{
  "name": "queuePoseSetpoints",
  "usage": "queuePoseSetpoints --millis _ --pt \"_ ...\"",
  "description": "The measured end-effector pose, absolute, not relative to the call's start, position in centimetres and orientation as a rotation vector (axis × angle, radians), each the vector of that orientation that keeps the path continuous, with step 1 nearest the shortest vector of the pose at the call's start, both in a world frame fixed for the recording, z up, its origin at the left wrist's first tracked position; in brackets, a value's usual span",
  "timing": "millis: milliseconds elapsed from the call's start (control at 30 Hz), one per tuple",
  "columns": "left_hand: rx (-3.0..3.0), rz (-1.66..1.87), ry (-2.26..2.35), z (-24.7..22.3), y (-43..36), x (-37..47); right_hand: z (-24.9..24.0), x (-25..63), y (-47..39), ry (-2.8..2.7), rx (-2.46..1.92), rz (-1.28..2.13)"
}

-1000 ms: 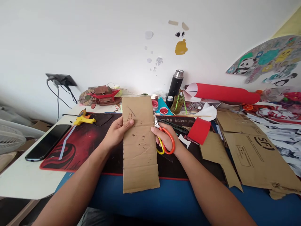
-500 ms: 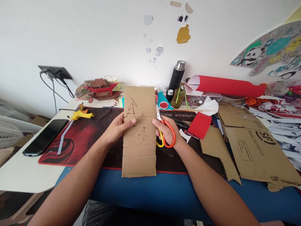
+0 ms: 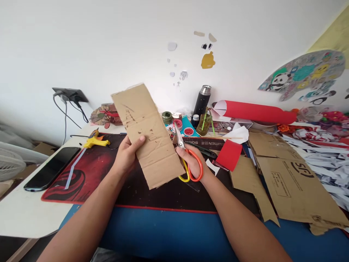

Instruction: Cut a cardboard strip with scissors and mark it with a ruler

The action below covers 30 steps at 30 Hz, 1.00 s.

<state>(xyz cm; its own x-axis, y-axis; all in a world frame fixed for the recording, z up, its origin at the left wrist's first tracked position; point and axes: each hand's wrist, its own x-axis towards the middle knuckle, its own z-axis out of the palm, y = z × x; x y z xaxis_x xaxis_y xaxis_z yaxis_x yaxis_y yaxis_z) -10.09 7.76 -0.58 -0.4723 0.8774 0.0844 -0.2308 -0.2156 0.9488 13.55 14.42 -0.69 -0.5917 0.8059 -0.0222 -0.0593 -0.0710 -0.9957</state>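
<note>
A long brown piece of cardboard (image 3: 152, 145), creased and marked with dark flecks, is held tilted above the desk mat. My left hand (image 3: 127, 153) grips its left edge, thumb on the front face and fingers behind. In my right hand (image 3: 192, 160) is a pair of scissors (image 3: 195, 165) with one orange and one yellow handle loop, blades pointing up and away. The scissors are beside the cardboard's right edge; whether my right fingers touch the cardboard is hard to see.
A black and red desk mat (image 3: 100, 189) lies below. To the left are a phone (image 3: 51, 169) and a yellow glue gun (image 3: 96, 140). Paint jars (image 3: 167, 117), a thermos (image 3: 202, 100) and a red paper roll (image 3: 253, 112) stand behind. Flattened cardboard (image 3: 297, 189) lies right.
The cardboard has gone from upright to leaning, its top swung left and its bottom edge lifted. My right hand, with the scissors, now sits lower against its right edge. The view tilted up slightly.
</note>
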Motion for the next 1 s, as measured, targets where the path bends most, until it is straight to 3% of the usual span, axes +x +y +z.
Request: queuePoseSetpoints --millis 300,733,1000 --pt "0.737 1.963 1.226 -0.7 8.4 -10.6 -0.8 13.3 14.1 -1.651 -0.823 1.797" --pt "0.955 1.585 1.194 -0.8 7.5 -9.5 -0.5 13.4 14.2 -1.582 -0.877 1.624" --pt "0.992 1.602 1.168 -1.4 7.4 -9.5 -0.5 13.3 14.1 -1.542 -0.850 1.643"
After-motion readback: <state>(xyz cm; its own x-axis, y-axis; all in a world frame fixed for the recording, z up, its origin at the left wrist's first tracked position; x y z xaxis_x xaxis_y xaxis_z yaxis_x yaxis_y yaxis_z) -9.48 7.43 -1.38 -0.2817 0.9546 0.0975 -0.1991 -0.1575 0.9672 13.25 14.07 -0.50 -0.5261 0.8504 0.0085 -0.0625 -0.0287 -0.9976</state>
